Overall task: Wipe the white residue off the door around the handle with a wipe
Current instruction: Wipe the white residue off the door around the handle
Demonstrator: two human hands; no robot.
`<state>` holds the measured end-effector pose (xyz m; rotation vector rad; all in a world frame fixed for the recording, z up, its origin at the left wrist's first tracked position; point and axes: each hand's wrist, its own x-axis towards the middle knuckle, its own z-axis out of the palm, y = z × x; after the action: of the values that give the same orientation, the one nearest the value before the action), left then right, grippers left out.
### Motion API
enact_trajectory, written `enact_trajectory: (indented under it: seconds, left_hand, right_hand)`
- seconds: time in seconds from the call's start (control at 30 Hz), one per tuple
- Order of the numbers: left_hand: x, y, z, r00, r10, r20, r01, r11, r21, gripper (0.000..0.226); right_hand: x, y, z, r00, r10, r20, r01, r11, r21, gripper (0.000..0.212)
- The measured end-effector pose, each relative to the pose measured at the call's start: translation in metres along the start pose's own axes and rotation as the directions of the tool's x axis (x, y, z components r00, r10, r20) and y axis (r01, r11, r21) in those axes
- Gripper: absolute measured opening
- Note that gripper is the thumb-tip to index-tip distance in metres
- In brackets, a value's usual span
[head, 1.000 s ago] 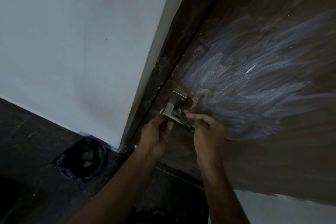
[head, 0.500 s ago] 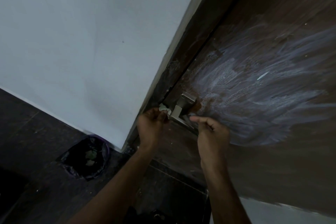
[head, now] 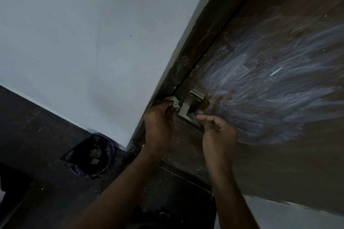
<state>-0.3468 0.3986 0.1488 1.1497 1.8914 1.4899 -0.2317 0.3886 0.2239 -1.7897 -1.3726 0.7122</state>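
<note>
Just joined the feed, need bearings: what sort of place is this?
Probably an indoor doorway in a home or similar building: a dark wooden door with a metal lever handle, a plain white wall, and a lined bin on the dark floor.

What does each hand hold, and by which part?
The left hand grips the crumpled wipe by its lower part. The right hand holds nothing.

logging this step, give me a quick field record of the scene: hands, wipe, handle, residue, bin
left hand: grips the wipe at the door edge, left of the handle
right hand: beside the handle, fingers loosely curled, holds nothing
residue: broad white smears on the door, right of the handle
bin: black-lined, on the floor, crumpled scraps inside
</note>
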Motion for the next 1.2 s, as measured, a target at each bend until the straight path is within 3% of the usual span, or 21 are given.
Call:
enact_trajectory:
  seconds: [0.07,0.13,0.2,0.27,0.33,0.4,0.53,0.7,0.8,0.9,1.0,1.1,1.2]
  left_hand:
    - [0.000,0.001,0.001,1.000,-0.025,-0.001,0.025,1.000,0.003,0.024]
    - [-0.002,-0.005,0.005,0.994,-0.108,0.016,0.107,0.994,0.034,0.023]
    - [-0.005,-0.010,0.011,0.985,-0.168,0.045,0.165,0.984,0.060,0.019]
    - [-0.008,-0.013,0.017,0.978,-0.197,0.068,0.197,0.980,0.004,0.017]
    - [-0.010,-0.013,0.018,0.972,-0.227,0.064,0.232,0.969,-0.082,0.015]
    - [-0.011,-0.015,0.018,0.965,-0.249,0.084,0.260,0.954,-0.152,0.013]
    - [-0.012,-0.018,0.018,0.944,-0.280,0.174,0.308,0.936,-0.168,0.009]
    - [-0.013,-0.021,0.019,0.938,-0.259,0.231,0.304,0.935,-0.183,0.012]
    - [-0.017,-0.017,0.016,0.929,-0.204,0.309,0.290,0.920,-0.265,0.024]
    - [-0.016,-0.013,0.015,0.892,-0.247,0.379,0.382,0.860,-0.339,0.015]
    - [-0.011,-0.018,0.010,0.837,-0.280,0.470,0.479,0.789,-0.384,0.012]
    - [-0.005,-0.024,0.007,0.821,-0.286,0.495,0.476,0.821,-0.315,0.014]
    - [0.000,-0.035,0.006,0.858,-0.318,0.403,0.407,0.899,-0.159,0.013]
  right_hand:
    - [-0.008,0.000,0.003,0.971,-0.208,-0.117,0.198,0.976,-0.094,0.033]
    - [-0.021,0.005,0.008,0.872,-0.449,-0.196,0.413,0.889,-0.197,0.023]
    - [-0.038,0.014,0.017,0.865,-0.477,-0.158,0.465,0.879,-0.109,0.025]
    - [-0.052,0.026,0.027,0.959,-0.275,-0.068,0.274,0.961,-0.021,0.031]
    - [-0.054,0.041,0.036,0.999,0.004,0.038,-0.004,1.000,-0.005,0.039]
    - [-0.045,0.056,0.041,0.977,0.200,0.077,-0.201,0.980,0.011,0.041]
    - [-0.024,0.071,0.043,0.911,0.389,0.136,-0.406,0.905,0.130,0.031]
    - [-0.006,0.068,0.046,0.867,0.451,0.212,-0.498,0.800,0.334,0.013]
    - [0.002,0.066,0.050,0.828,0.445,0.341,-0.557,0.723,0.410,0.025]
    - [0.005,0.063,0.055,0.775,0.437,0.456,-0.622,0.654,0.431,0.029]
    - [0.005,0.062,0.059,0.730,0.402,0.553,-0.679,0.515,0.523,0.033]
    - [0.008,0.061,0.062,0.713,0.379,0.590,-0.701,0.403,0.588,0.032]
    - [0.010,0.063,0.067,0.680,0.477,0.557,-0.729,0.360,0.582,0.018]
